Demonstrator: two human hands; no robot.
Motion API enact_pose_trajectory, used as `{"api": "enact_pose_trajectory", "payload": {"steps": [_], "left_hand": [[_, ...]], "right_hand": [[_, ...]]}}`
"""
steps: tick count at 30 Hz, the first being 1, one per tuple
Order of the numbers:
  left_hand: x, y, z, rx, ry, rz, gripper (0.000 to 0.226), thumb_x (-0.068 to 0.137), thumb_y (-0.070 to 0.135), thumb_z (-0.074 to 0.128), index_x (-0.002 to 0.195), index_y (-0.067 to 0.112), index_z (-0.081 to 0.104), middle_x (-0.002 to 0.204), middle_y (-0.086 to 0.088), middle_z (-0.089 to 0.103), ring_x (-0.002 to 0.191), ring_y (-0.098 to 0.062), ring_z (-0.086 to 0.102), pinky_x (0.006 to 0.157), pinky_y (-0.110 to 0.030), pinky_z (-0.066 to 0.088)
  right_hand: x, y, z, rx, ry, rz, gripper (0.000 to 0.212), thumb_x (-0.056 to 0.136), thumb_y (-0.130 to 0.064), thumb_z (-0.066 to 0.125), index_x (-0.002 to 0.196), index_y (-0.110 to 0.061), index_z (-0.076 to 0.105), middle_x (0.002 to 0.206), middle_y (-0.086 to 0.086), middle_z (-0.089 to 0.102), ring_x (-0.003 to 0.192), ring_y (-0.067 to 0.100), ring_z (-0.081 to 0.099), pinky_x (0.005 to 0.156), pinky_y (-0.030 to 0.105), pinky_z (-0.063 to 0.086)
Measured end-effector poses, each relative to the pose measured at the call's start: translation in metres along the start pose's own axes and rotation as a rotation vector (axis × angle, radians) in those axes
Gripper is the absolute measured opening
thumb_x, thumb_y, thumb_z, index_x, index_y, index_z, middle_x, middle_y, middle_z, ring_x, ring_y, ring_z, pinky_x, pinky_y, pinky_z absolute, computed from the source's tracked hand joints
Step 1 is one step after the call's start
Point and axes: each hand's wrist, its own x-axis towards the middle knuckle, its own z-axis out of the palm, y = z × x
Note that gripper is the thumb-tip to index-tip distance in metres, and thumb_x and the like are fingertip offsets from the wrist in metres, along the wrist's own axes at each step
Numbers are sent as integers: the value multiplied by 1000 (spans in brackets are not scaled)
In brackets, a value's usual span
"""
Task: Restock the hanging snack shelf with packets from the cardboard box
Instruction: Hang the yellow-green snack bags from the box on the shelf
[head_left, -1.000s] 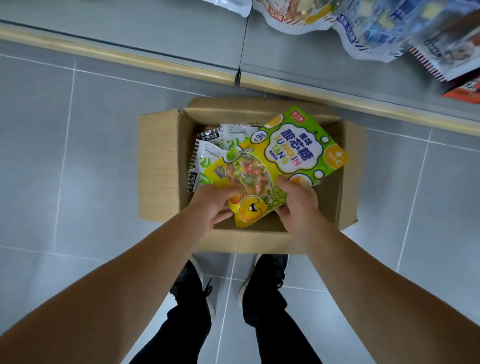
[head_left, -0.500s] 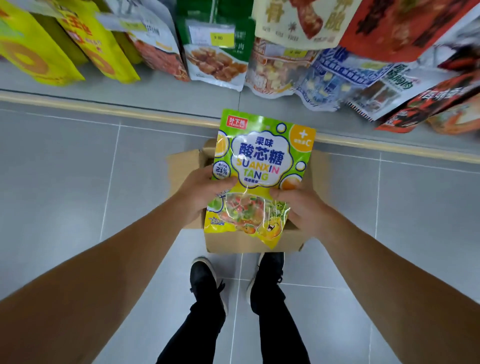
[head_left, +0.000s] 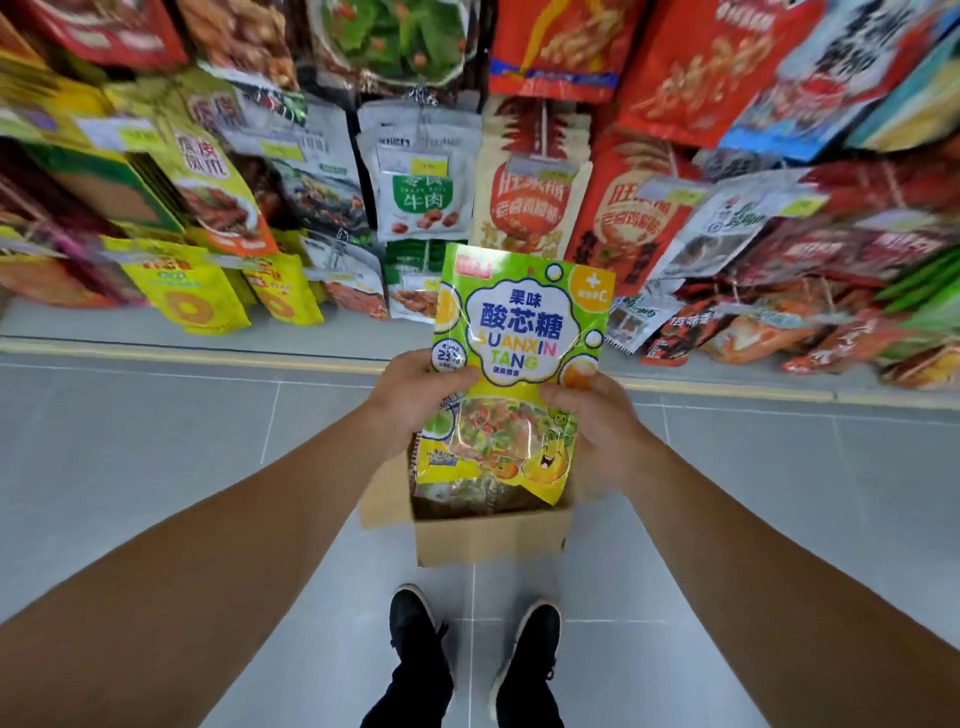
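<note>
Held upright over the open cardboard box, the green and yellow candy packet, long axis running near to far, top edge pointed toward the hanging snack shelf. Gripped from both sides at about mid-height: left hand on the left edge, thumb curled over the front near the printed number; right hand on the right edge, thumb likewise lapped over the front. Fingers of both hands curled round the packet, the rest hidden behind it. Packet clear of the box, its lower corner hanging just above the box mouth; more stock dimly visible inside, too blurred to name. Shelf lay straight ahead and farther off, its rows of packets hanging well apart from the raised one. Neither hand plainly nearer the shelf; both level. Judged: the next move likely a lift forward and up, top edge leading, to find a peg. Hang hole at the top not discernible.
</note>
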Motion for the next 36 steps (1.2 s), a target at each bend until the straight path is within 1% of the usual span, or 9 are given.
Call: {"api": "enact_pose_trajectory", "payload": {"steps": [3,8,13,19,24,27,30,33,36], "left_hand": [[-35,35,14,2,3,56,4,86,21,74,90,20,74,88,4,72,81,-10,64,69,-27,46],[-89,78,49,-19,-30,150,16,90,19,69,105,12,70,101,3,69,86,-5,60,83,-28,40],[-151,114,92,23,15,288,15,85,23,75,98,17,75,105,0,75,104,-21,66,97,-40,48],[-232,154,149,4,-24,415,12,87,23,73,99,19,74,107,4,74,106,-17,63,103,-44,42],[-287,196,197,-9,-77,545,10,90,22,70,87,30,65,93,17,65,91,-5,59,99,-36,38],[-312,220,224,16,-95,599,16,91,22,69,80,29,59,90,18,59,88,-5,56,96,-36,36],[-316,246,239,20,-89,658,12,89,21,71,80,26,64,89,13,64,84,-4,57,89,-33,36],[-317,272,252,19,-118,682,4,89,23,71,91,22,69,94,14,67,92,-6,60,87,-32,36],[-306,297,265,26,-139,696,11,90,24,70,100,19,70,100,12,68,100,-13,61,86,-33,36]], "right_hand": [[-39,-34,-13,-16,80,-76,32,76,-7,79,106,-14,73,108,7,75,107,29,68,102,49,50],[-92,-65,-46,-14,111,-198,56,49,-32,81,104,-23,73,104,2,77,103,27,70,96,58,52],[-163,-96,-90,-7,80,-367,33,72,-12,79,103,-23,75,102,-4,77,104,21,70,97,44,52],[-241,-126,-147,3,42,-502,45,73,-21,77,118,-23,70,112,-8,75,113,20,66,105,46,46],[-297,-160,-198,17,71,-597,21,86,-9,73,96,-27,69,103,-10,74,101,10,64,89,32,44],[-314,-180,-223,24,104,-652,27,86,-9,74,107,-26,70,111,-9,74,110,16,65,98,37,47],[-328,-205,-241,48,116,-658,53,77,-25,82,126,-22,61,125,-6,67,119,20,60,106,43,44],[-332,-230,-260,59,81,-685,36,83,-21,78,115,-22,63,119,-10,67,114,16,60,100,38,41],[-324,-253,-273,58,98,-740,68,69,-31,84,132,-20,60,130,-2,66,121,21,60,107,45,43]]}}
